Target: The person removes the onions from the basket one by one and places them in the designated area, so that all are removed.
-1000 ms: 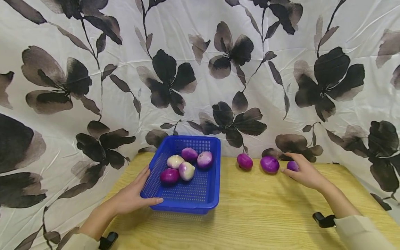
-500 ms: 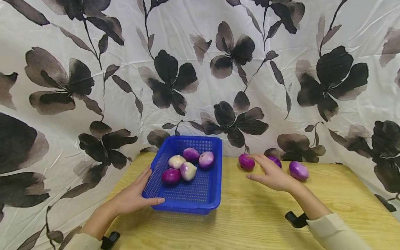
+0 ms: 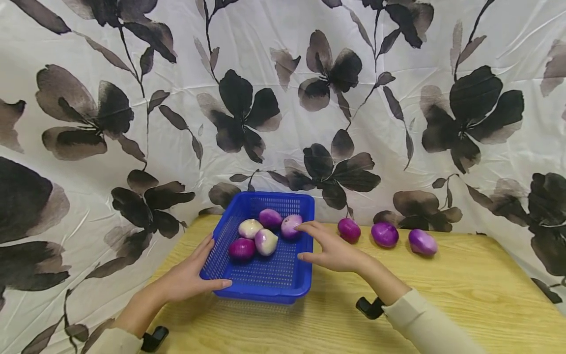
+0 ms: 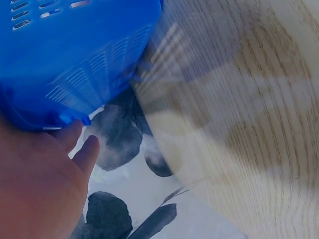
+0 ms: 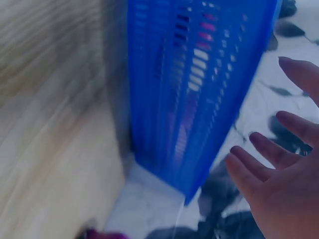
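A blue plastic basket (image 3: 273, 273) with slotted walls holds several onions, some purple, some partly white. My left hand (image 3: 185, 278) rests on its near left corner, fingers along the left rim and thumb on the front rim. In the left wrist view two fingers (image 4: 85, 154) lie fairly straight just below the rim. Over the basket's right rim reaches my right hand (image 3: 337, 250), fingers spread and nothing held; its fingertips overlap a pale purple onion (image 3: 290, 226) inside. From the right wrist, that hand (image 5: 286, 184) appears apart from the basket wall (image 5: 184, 99).
Three purple onions stand in a row on the wooden table (image 3: 380, 314), right of the basket: a left one (image 3: 349, 230), a middle one (image 3: 384, 234) and a right one (image 3: 422, 242). A flower-printed white cloth (image 3: 283, 147) hangs behind the table.
My right hand has swept left, from the rightmost loose onion, past the other two, to the basket's right rim. The left hand, basket and onions stay in place.
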### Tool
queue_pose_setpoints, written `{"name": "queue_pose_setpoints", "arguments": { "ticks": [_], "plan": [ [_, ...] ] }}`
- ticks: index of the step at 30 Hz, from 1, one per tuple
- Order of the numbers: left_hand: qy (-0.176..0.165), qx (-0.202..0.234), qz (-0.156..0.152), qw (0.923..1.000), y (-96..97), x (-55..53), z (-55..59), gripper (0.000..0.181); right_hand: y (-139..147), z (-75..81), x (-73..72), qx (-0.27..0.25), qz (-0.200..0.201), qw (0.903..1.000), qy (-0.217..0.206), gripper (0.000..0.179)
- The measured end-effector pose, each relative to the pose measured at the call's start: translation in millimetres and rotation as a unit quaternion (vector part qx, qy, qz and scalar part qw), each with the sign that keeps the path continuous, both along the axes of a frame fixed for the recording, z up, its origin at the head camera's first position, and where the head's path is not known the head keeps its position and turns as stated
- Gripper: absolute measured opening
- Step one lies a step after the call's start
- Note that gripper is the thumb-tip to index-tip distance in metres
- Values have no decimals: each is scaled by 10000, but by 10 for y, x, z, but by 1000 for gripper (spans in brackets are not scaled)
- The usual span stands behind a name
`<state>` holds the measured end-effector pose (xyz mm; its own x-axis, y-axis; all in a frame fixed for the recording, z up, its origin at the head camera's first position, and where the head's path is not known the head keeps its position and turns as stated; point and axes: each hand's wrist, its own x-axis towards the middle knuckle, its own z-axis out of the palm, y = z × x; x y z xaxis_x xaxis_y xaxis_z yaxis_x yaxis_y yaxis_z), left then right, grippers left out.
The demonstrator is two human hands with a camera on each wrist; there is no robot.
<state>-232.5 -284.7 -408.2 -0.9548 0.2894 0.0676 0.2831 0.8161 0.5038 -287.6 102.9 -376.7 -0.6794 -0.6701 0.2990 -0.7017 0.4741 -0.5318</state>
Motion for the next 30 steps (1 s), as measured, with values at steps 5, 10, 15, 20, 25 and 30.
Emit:
{"name": "queue_pose_setpoints", "arguments": {
  "ticks": [5, 10, 15, 20, 25, 30],
  "plan": [
    [34, 29, -38, 10000, -1, -7, -11, 124, -267, -52, -92, 261, 173, 9995, 80, 65],
    [-27, 23, -13, 10000, -3, -1, -14, 124, -511, -137, -203, 602, 177, 9978, 213, 65],
    [-61, -12, 31, 10000, -24, -4, -10, 123, -717, -157, -268, 942, -72, 9951, 287, 70],
    [4, -65, 38, 10000, -36, -16, -9, 123, -875, -189, -332, 1592, -416, 9856, 402, 83],
    [70, -43, -19, 10000, -32, -8, -7, 122, -974, -217, -372, 2208, -565, 9727, 439, 95],
    [56, -30, -39, 10000, 7, -9, 7, 122, -982, -239, -415, 2349, -505, 9694, 503, 87]
  ]
}}
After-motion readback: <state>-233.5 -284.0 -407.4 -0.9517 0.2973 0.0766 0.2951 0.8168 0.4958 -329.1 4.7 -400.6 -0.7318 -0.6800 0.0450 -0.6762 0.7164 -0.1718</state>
